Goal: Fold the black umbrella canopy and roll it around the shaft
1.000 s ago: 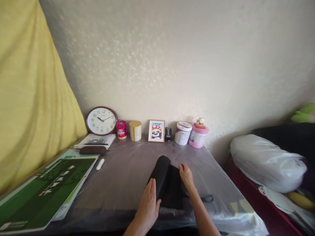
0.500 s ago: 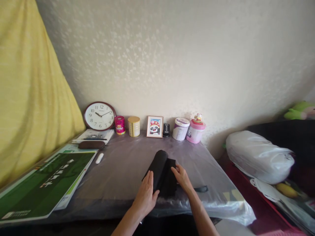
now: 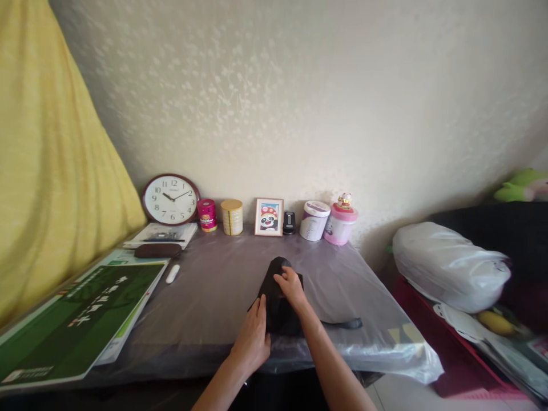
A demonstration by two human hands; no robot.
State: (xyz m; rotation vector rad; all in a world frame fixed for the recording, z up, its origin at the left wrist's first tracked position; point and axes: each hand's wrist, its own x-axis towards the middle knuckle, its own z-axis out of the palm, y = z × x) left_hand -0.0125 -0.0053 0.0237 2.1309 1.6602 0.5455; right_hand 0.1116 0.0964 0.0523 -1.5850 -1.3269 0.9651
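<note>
A black cloth roll (image 3: 269, 285) lies lengthwise on the table near its front edge, with a thin dark strap (image 3: 349, 323) trailing from it to the right. Along the roll's left side, my left hand (image 3: 252, 334) holds it, fingers pressed together against the cloth. My right hand (image 3: 291, 288) is on top near the far end, its fingers bent and closed on the black fabric. The roll's near end lies partly behind my hands and forearms.
Plastic film covers the table (image 3: 205, 291). At left lie a green book (image 3: 85, 319), a brown case (image 3: 158, 251) and a white stick-like item (image 3: 172, 274). A clock (image 3: 171, 200), a picture frame (image 3: 269, 217) and several tubs line the wall. A white bag (image 3: 449, 265) is at right.
My right hand has moved from the loose flap on the right up and left onto the roll's top. The flap now lies closer to the roll. My left hand has stayed at the left side.
</note>
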